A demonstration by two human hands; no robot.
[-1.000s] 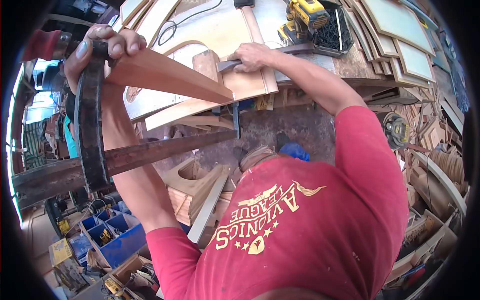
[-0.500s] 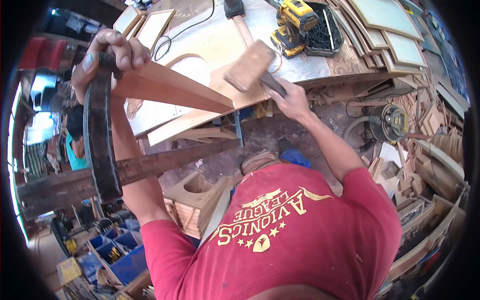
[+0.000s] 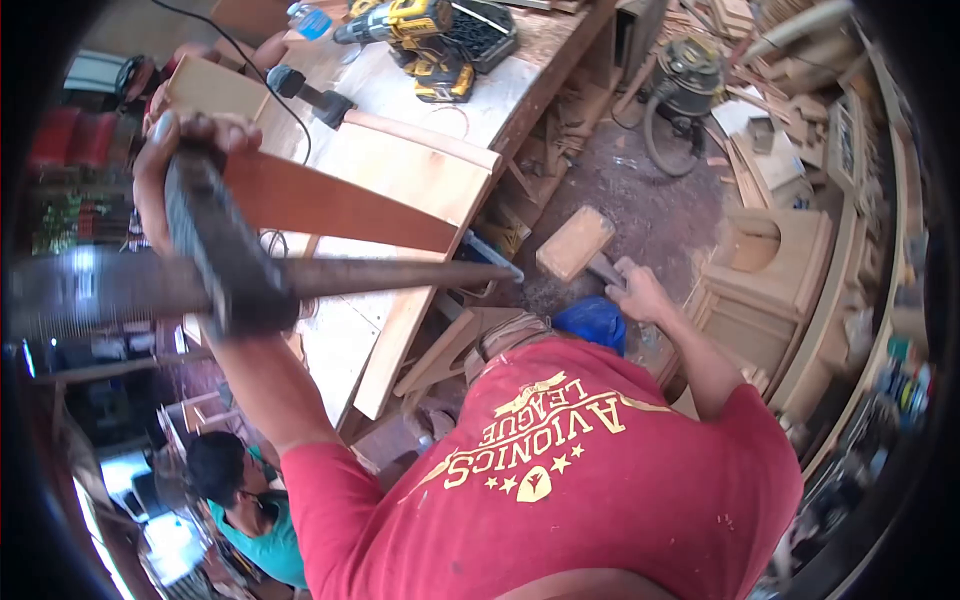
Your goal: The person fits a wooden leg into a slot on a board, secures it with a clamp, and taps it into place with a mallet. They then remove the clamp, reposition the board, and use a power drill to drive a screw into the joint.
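Observation:
My left hand [image 3: 155, 185] is wrapped around the sliding jaw of a long metal bar clamp [image 3: 232, 250], at the top end of a reddish-brown wooden board [image 3: 330, 205]. The clamp's bar runs alongside this board, down towards the workbench edge. A red clamp handle [image 3: 75, 138] shows beyond the hand. My right hand [image 3: 642, 295] grips the handle of a wooden mallet [image 3: 577, 243]. The mallet's head is apart from the board, over the floor beside the bench. The fingertips of my left hand are partly hidden behind the clamp.
On the workbench [image 3: 510, 75] lie a yellow cordless drill [image 3: 410, 35], a black tray of screws [image 3: 480, 35] and another hammer-like tool [image 3: 310, 95]. A shop vacuum [image 3: 688, 75] stands on the floor. A person in a teal shirt [image 3: 265, 530] is at lower left.
The mallet in my right hand has moved from over the bench edge to beside the bench. My view has turned, and the person in teal shows more. My left hand still holds the clamp.

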